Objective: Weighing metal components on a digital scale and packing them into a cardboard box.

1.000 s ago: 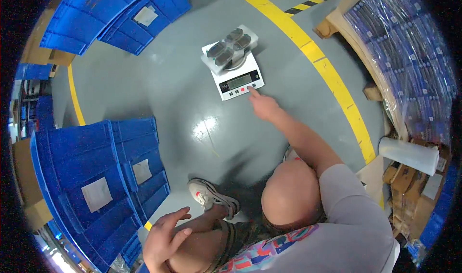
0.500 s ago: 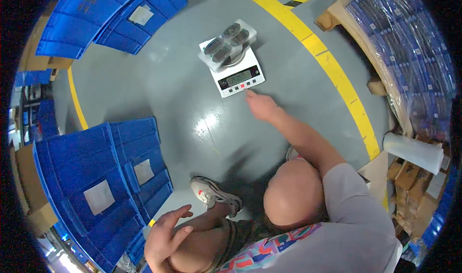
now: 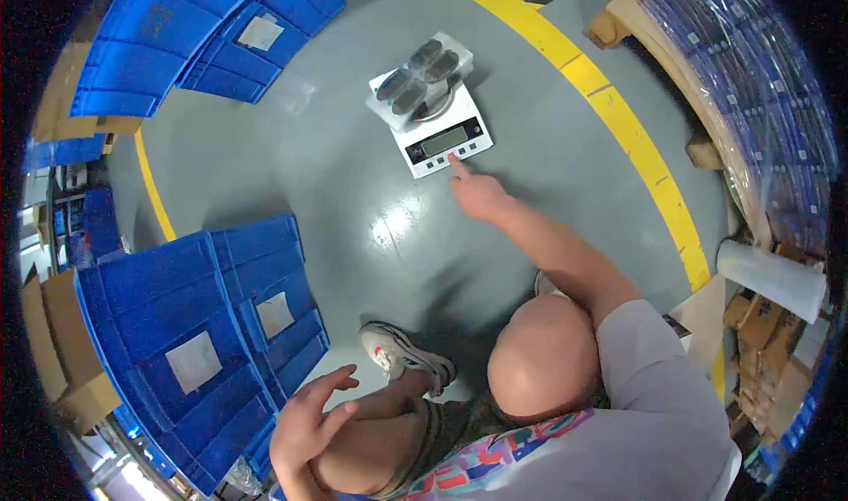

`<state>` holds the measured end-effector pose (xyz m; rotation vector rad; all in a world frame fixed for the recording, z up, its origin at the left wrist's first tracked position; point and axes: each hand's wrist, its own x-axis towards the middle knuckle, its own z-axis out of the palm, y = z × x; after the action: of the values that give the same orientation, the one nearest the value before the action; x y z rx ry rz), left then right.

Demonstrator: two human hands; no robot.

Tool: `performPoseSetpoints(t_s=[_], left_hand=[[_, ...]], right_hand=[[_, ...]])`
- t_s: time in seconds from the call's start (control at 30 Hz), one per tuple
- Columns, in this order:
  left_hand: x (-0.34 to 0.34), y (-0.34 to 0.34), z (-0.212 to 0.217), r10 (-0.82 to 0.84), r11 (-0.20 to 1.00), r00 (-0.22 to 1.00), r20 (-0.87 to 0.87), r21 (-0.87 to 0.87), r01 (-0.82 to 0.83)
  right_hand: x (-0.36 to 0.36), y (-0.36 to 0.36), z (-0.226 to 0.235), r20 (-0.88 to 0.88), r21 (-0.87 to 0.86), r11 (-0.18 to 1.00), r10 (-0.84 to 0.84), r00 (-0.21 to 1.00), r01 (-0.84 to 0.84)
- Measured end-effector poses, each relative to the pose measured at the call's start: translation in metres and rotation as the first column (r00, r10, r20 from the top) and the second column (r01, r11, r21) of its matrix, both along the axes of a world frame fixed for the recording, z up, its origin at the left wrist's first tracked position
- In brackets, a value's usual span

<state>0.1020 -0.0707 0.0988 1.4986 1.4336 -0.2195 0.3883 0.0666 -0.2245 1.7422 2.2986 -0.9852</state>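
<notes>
On the grey floor ahead stands a white digital scale (image 3: 475, 120). A clear plastic tray (image 3: 382, 82) with several dark oval parts (image 3: 426, 54) lies on its pan and overhangs it. My right hand (image 3: 480, 195) reaches to the scale's front edge. Its stretched index fingertip touches the red button in the key row; the other fingers are curled with nothing seen in them. The scale's display (image 3: 444, 141) looks dark. Over my left knee hangs my left hand (image 3: 309, 426), fingers apart and holding nothing.
Large blue bins (image 3: 159, 316) with paper labels stand at my left, and more blue bins (image 3: 238, 55) at far left. A yellow floor line (image 3: 618, 117) curves along the right. Beyond it are a wrapped stack of blue goods (image 3: 751, 86) and a plastic film roll (image 3: 770, 280).
My right index finger has stretched forward from just off the scale's edge onto the red button. The digits earlier on the display no longer show. My left hand stays over the knee.
</notes>
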Motion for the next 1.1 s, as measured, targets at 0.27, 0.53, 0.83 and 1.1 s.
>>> performPoseSetpoints(t_s=[0.27,0.53,0.83,1.1], left_hand=[[0.007,0.008,-0.002,-0.069,0.997,0.997,-0.026,0.038,0.07],[0.006,0.012,-0.004,0.006,1.0,1.0,0.001,-0.02,-0.006],[0.022,0.036,-0.029,-0.229,0.973,0.973,0.018,0.011,0.228],[0.068,0.187,-0.13,-0.299,0.858,0.944,-0.138,0.394,0.329]], right_hand=[[0.006,-0.015,-0.014,-0.052,0.014,0.999,0.052,0.997,-0.052],[0.003,0.003,-0.001,0.016,0.009,1.0,0.022,1.0,-0.022],[0.009,-0.046,-0.021,-0.23,-0.027,0.997,-0.079,0.97,0.075],[0.056,-0.114,-0.029,-0.399,-0.19,0.947,-0.317,0.86,0.261]])
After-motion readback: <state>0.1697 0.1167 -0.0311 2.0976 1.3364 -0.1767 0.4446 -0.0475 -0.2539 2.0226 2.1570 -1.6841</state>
